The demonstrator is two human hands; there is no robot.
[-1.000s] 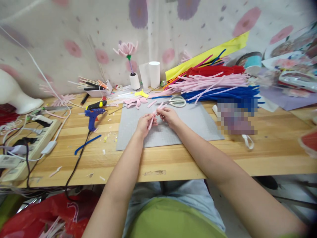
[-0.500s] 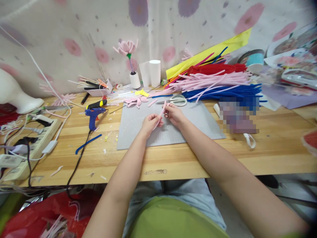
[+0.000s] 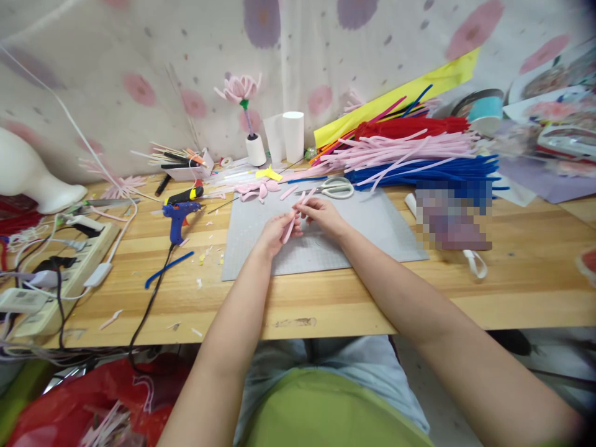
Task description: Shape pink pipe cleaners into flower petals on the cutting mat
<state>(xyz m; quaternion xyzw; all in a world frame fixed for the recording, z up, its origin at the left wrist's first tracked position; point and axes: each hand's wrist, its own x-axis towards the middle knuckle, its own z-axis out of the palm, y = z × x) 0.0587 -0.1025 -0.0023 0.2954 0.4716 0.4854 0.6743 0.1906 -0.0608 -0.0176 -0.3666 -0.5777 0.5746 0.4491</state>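
Observation:
Above the grey cutting mat (image 3: 367, 248), my left hand (image 3: 278, 233) is closed on a pink pipe cleaner (image 3: 289, 228), which looks bent or doubled. My right hand (image 3: 321, 216) pinches the same pipe cleaner near its upper end, close beside the left fingers. Just behind my right hand, scissors with pale handles (image 3: 338, 188) lie at the mat's back edge. Left of them rest pink pipe-cleaner petals (image 3: 257, 189) and a short pink piece (image 3: 289, 192).
A blue glue gun (image 3: 178, 220) with a black cord lies left of the mat, near a power strip (image 3: 69, 279). Pink pipe cleaners (image 3: 405, 152), red and blue bundles stand back right. A pink flower (image 3: 239, 88) rises from a white holder (image 3: 256, 151).
Both hands have moved slightly left with the pink pipe cleaner. It now shows as two strands between my fingers, with a longer end below the left fingers. The view has shifted slightly.

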